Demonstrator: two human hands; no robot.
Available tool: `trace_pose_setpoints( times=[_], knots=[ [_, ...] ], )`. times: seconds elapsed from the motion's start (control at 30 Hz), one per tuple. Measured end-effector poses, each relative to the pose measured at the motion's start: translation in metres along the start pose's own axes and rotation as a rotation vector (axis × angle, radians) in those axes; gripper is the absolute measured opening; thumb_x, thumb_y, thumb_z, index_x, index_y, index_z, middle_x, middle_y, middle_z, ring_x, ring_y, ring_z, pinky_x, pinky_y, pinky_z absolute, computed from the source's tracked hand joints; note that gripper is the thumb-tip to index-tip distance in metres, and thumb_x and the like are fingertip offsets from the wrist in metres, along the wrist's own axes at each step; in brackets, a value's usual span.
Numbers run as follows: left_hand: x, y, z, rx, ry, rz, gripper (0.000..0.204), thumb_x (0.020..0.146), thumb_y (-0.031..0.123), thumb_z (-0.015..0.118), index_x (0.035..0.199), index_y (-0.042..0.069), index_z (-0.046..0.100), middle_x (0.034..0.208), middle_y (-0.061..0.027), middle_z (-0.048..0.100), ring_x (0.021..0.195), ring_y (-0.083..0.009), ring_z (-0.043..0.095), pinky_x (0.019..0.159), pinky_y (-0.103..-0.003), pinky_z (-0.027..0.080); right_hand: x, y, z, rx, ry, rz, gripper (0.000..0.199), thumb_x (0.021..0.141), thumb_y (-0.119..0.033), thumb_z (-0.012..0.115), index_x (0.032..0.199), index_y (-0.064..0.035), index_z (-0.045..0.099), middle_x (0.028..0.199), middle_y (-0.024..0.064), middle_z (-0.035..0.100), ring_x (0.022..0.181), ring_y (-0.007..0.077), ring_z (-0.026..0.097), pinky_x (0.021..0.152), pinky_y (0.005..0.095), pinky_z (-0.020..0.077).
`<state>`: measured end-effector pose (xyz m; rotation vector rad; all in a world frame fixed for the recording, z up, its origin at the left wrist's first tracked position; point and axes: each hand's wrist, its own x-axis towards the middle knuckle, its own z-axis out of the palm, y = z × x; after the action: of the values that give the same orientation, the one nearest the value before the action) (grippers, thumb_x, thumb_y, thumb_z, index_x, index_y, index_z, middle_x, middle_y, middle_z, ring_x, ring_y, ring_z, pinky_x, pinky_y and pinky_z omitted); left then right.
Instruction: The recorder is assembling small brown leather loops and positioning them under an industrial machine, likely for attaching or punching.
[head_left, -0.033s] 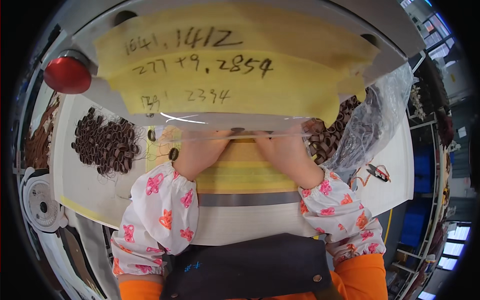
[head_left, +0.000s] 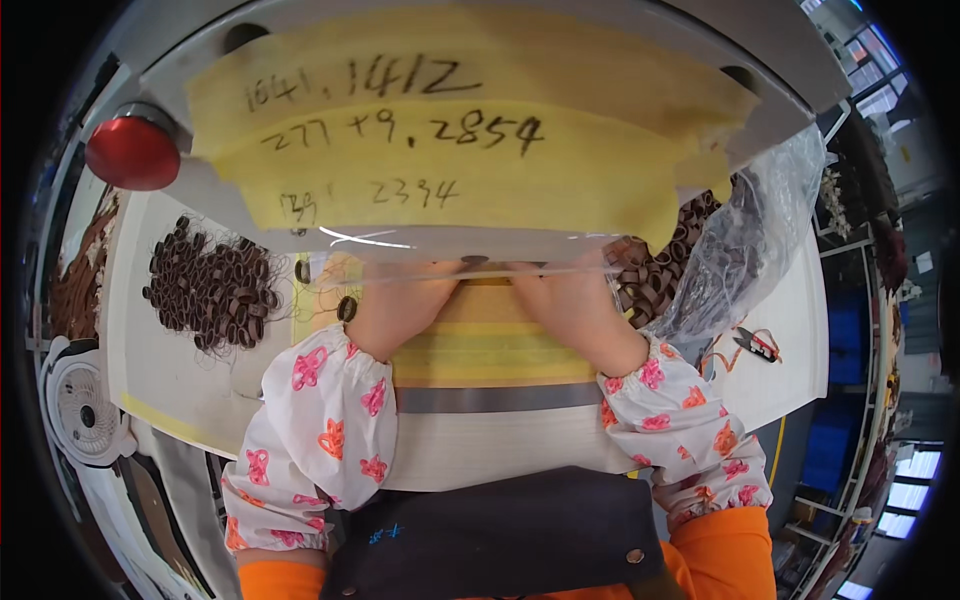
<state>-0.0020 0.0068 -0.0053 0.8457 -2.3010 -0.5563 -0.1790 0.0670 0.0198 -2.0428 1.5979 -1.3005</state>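
Left hand [head_left: 400, 305] and right hand [head_left: 570, 305] lie side by side on yellow pad [head_left: 490, 345], fingertips hidden under clear guard [head_left: 470, 250]; grip state unreadable. Ring pile [head_left: 212, 290] at 9 o'clock on surface [head_left: 160, 380].

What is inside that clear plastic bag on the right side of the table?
The clear plastic bag holds dark brown ring-shaped loops, spilling from its mouth near the right hand. Deeper in, the crinkled, shiny plastic hides its contents.

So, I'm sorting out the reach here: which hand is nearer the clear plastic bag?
Right. The right hand lies just beside the clear plastic bag on its right; the left hand sits farther over, nearer the heap of dark rings.
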Motion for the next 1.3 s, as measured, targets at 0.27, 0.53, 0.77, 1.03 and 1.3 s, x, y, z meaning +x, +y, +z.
trace_pose_setpoints(
  times=[0.27, 0.53, 0.77, 1.03, 1.3],
  knots=[
    [0.007, 0.003, 0.001, -0.155, 0.017, -0.111, 0.018, 0.082, 0.018, 0.065, 0.092, 0.003, 0.064, 0.081, -0.0040, 0.065, 0.075, -0.0133, 0.059, 0.068, -0.027, 0.046, 0.002, 0.005, -0.001, -0.096, -0.048, -0.008, 0.008, 0.073, 0.001, 0.059, 0.078, 0.0034, 0.053, 0.072, 0.0197, 0.057, 0.064, 0.0362, 0.055, 0.057, 0.0404, 0.0434],
    [0.011, 0.010, -0.006, -0.195, 0.007, -0.250, 0.014, 0.076, 0.017, 0.066, 0.085, 0.006, 0.068, 0.063, -0.0092, 0.061, 0.054, -0.0236, 0.055, 0.054, -0.034, 0.043, 0.004, -0.002, 0.001, 0.005, -0.044, 0.127, 0.009, 0.075, 0.000, 0.060, 0.075, 0.0036, 0.052, 0.071, 0.0195, 0.058, 0.067, 0.0367, 0.057, 0.058, 0.0413, 0.0450],
    [0.009, 0.009, -0.005, -0.203, -0.025, -0.326, 0.016, 0.078, 0.021, 0.065, 0.083, 0.006, 0.067, 0.063, -0.0078, 0.061, 0.054, -0.0218, 0.055, 0.054, -0.033, 0.043, 0.006, -0.003, 0.001, 0.021, -0.064, 0.197, 0.008, 0.074, -0.001, 0.060, 0.074, 0.0028, 0.053, 0.071, 0.0195, 0.059, 0.068, 0.0370, 0.058, 0.059, 0.0419, 0.0459],
    [0.010, 0.012, -0.011, -0.248, -0.048, -0.365, 0.021, 0.081, 0.025, 0.063, 0.077, 0.005, 0.065, 0.057, -0.0065, 0.057, 0.051, -0.0185, 0.053, 0.051, -0.033, 0.041, 0.006, 0.004, 0.005, -0.053, -0.062, 0.157, 0.011, 0.074, -0.005, 0.062, 0.074, 0.0028, 0.055, 0.067, 0.0184, 0.059, 0.061, 0.0355, 0.058, 0.054, 0.0402, 0.0451],
    [0.011, 0.015, -0.014, -0.186, -0.114, -0.444, 0.024, 0.080, 0.027, 0.064, 0.076, 0.003, 0.064, 0.054, -0.0057, 0.055, 0.047, -0.0157, 0.048, 0.048, -0.031, 0.037, 0.007, 0.003, 0.004, 0.005, -0.065, 0.175, 0.010, 0.073, -0.004, 0.062, 0.071, 0.0033, 0.055, 0.065, 0.0186, 0.058, 0.059, 0.0332, 0.058, 0.053, 0.0387, 0.0445]
  ],
)
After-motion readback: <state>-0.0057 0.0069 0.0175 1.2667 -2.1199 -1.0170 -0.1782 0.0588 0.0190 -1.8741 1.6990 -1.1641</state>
